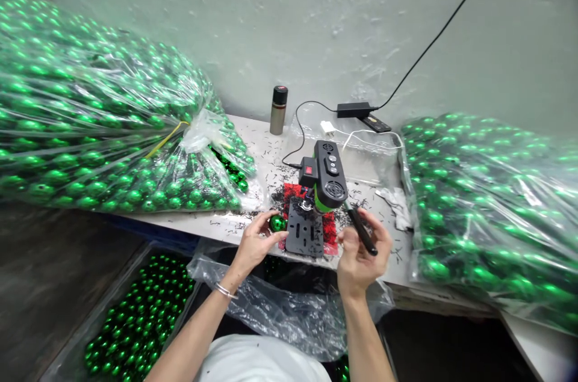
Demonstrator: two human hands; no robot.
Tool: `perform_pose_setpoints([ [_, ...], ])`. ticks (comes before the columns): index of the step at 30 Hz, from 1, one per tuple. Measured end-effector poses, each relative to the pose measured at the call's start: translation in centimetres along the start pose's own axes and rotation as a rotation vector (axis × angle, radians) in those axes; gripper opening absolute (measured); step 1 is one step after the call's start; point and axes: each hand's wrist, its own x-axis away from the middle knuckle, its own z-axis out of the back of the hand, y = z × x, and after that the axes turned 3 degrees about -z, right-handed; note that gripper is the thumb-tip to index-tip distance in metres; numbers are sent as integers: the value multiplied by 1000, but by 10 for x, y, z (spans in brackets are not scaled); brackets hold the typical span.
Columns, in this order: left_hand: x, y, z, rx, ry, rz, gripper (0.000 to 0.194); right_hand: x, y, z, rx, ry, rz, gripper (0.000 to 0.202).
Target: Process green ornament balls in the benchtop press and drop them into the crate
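Note:
My left hand (258, 240) holds a shiny green ball (277, 223) between thumb and fingers, just left of a black slotted plate (304, 236). In my right hand (363, 249) is a tool with a black handle (361, 231), its thin metal end pointing up and left towards the machine. The black machine (330, 174), with vents, buttons and a green band, stands over the plate. Red material (330, 230) strewn with small black scraps lies under and around the plate.
Large clear bags of green balls fill the left (90, 123) and right (487, 201). A bottle (279, 110), a power adapter (353, 109) and a white tissue (397, 206) lie further back. Below left is a container of green balls (144, 310); plastic sheeting (284, 310) hangs in front.

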Motion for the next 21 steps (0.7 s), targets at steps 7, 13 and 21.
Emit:
perform_pose_setpoints([
  [7,32,1,-24,60,-61,-96,37,42,-2,9,30,-312,-541,42],
  [13,52,-6,-37,98,-160,-119,39,79,2,3,-43,-489,-729,49],
  [21,61,-16,-33,384,-175,133,54,92,11,9,-198,-378,-683,44],
])
